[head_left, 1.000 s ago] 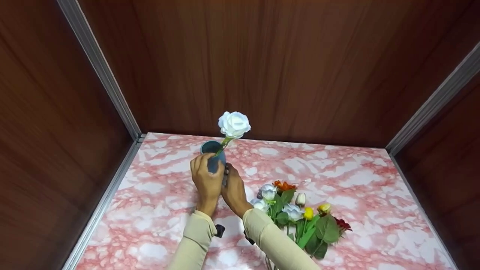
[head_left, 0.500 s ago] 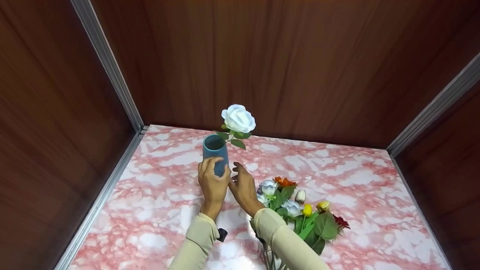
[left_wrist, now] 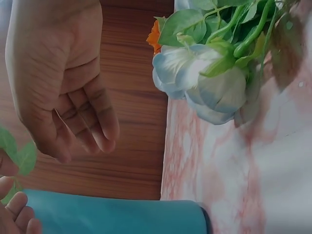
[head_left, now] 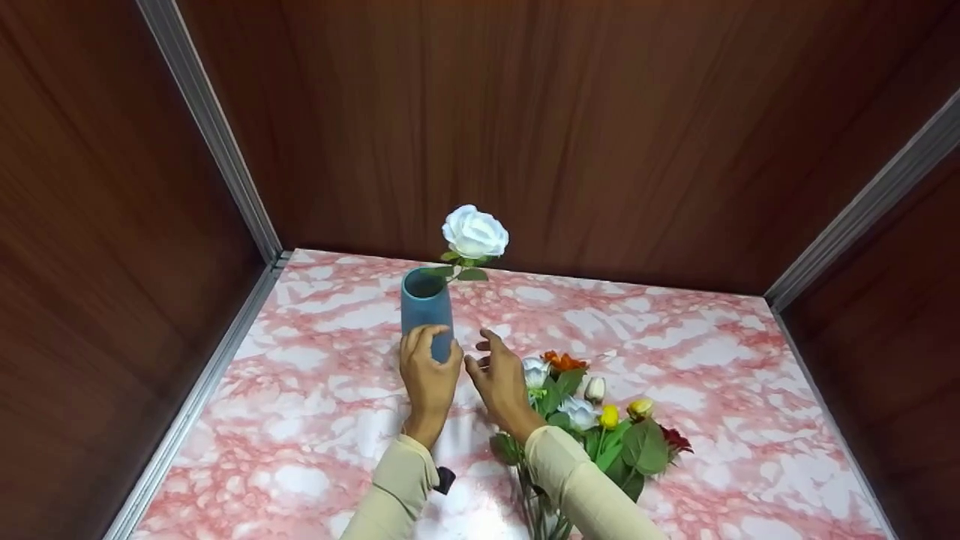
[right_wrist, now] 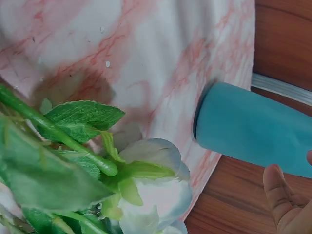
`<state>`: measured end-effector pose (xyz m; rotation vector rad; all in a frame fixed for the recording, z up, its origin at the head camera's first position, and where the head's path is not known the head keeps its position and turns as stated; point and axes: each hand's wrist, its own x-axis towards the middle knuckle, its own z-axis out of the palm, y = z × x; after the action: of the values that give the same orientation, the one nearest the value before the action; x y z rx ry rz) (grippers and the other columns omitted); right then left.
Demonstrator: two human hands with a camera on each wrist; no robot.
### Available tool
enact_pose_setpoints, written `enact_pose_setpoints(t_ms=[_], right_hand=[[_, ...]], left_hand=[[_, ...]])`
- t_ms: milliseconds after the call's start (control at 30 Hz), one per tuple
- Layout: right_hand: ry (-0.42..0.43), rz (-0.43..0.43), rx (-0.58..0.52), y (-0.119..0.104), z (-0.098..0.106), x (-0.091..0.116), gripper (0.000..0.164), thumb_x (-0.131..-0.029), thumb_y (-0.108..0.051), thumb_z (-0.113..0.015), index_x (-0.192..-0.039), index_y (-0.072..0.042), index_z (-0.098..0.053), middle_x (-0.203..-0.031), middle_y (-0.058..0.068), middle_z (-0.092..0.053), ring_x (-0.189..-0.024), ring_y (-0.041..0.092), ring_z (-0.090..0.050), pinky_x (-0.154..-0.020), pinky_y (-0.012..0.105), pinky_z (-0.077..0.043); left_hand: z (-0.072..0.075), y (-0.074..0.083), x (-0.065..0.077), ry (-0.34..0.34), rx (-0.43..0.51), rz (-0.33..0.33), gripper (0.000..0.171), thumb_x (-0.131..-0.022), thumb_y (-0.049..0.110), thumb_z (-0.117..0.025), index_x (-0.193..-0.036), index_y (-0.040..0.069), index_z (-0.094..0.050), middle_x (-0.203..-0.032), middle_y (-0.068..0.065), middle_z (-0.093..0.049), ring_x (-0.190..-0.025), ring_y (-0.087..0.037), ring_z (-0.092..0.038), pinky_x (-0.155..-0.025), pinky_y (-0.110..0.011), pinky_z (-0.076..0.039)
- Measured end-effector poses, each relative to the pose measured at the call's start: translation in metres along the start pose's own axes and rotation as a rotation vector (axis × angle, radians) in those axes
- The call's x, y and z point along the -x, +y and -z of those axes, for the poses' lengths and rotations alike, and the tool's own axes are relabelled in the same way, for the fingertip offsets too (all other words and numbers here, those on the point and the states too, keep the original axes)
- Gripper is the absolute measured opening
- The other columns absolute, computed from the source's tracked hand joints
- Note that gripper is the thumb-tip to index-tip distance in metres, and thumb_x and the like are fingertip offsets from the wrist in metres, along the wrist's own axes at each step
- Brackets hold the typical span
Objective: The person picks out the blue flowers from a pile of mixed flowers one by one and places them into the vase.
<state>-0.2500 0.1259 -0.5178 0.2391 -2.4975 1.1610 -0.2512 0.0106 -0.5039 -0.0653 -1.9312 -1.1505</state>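
Observation:
A blue vase (head_left: 425,307) stands upright on the marbled tabletop with a single white rose (head_left: 475,232) in it, leaning right over the rim. My left hand (head_left: 430,379) is at the near side of the vase, thumb and fingers loosely curved and overlapping its lower body in the head view. To the right of the vase, my right hand (head_left: 501,381) holds nothing, its fingers loosely bent and apart from it. The left wrist view shows the right hand's palm with relaxed fingers, above the blue vase (left_wrist: 117,214).
A bunch of artificial flowers lies right of my hands, with white roses (head_left: 579,412), an orange flower (head_left: 562,361), yellow tulips (head_left: 609,416) and a dark red flower (head_left: 675,439). Its stems run under the right forearm. Brown wood panels (head_left: 525,135) enclose the table.
The right hand has drawn away from the vase to the right and the left hand's hold has loosened. The rose, earlier low by the hands, now stands higher in the vase.

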Motion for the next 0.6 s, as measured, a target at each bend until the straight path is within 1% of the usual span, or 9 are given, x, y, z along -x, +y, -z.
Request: enact_pose_setpoints(t_ms=[100,233,467,600], right_hand=[[-0.001,0.012,-0.028,0.002,0.004,0.004,0.046,-0.082,-0.017,-0.063,-0.124,-0.007,-0.048,-0.099,0.006,-0.064,-0.074,0.014,-0.064,-0.063,0.024,-0.05],[-0.002,0.008,-0.068,0.007,0.008,0.013,0.045,-0.081,-0.014,-0.064,-0.123,-0.007,-0.048,-0.099,0.007,-0.063,-0.074,0.016,-0.064,-0.062,0.024,-0.05],[0.013,-0.017,-0.069,0.017,0.015,0.022,0.045,-0.081,-0.013,-0.064,-0.123,-0.007,-0.049,-0.098,0.008,-0.063,-0.074,0.015,-0.064,-0.061,0.023,-0.05],[0.032,-0.025,-0.073,0.019,0.019,0.025,0.044,-0.081,-0.014,-0.063,-0.122,-0.007,-0.049,-0.098,0.008,-0.064,-0.074,0.013,-0.064,-0.063,0.024,-0.05]], left_hand=[[-0.001,0.001,0.003,-0.013,0.009,0.008,0.017,-0.066,0.009,-0.069,-0.083,0.011,-0.066,-0.086,-0.001,-0.059,-0.084,-0.02,-0.052,-0.078,-0.034,-0.038],[-0.001,0.0,0.009,-0.028,0.01,0.02,0.017,-0.067,0.01,-0.068,-0.083,0.01,-0.066,-0.086,0.0,-0.059,-0.084,-0.019,-0.052,-0.077,-0.034,-0.039],[-0.004,0.001,0.015,-0.034,0.031,0.005,0.017,-0.067,0.009,-0.068,-0.083,0.009,-0.066,-0.085,0.0,-0.059,-0.081,-0.019,-0.051,-0.076,-0.033,-0.039],[-0.006,0.002,0.018,-0.051,0.036,0.02,0.017,-0.067,0.007,-0.069,-0.084,0.01,-0.066,-0.085,0.002,-0.059,-0.081,-0.017,-0.05,-0.075,-0.031,-0.04]])
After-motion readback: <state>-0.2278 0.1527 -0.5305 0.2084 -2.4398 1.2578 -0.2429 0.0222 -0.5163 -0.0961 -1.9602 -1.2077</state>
